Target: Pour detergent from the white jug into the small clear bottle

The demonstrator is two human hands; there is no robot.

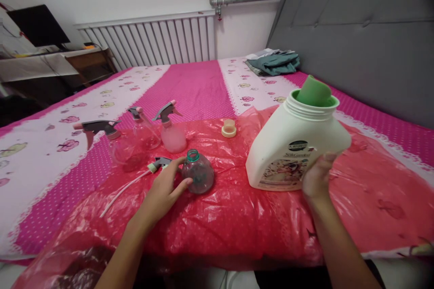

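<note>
My right hand (318, 176) grips a large cream detergent jug (271, 162) low on its right side. The jug tilts slightly, and a green spout (313, 91) shows in its uncapped mouth. My left hand (169, 185) is closed around the left side of a small clear bottle (203, 176) with a green neck, its thumb in front and a finger near the neck. That bottle stands upright without a top. Beside my left hand lies a loose spray head (156, 165) with a long thin tube, partly hidden by the fingers.
Several spray bottles stand at left: a clear one (124, 149), another clear one (145, 133) and one with pinkish liquid (173, 137). A cream cap (229, 129) sits on the red plastic sheet (230, 216) over the bed. Folded clothes (276, 63) lie near the grey headboard (359, 31).
</note>
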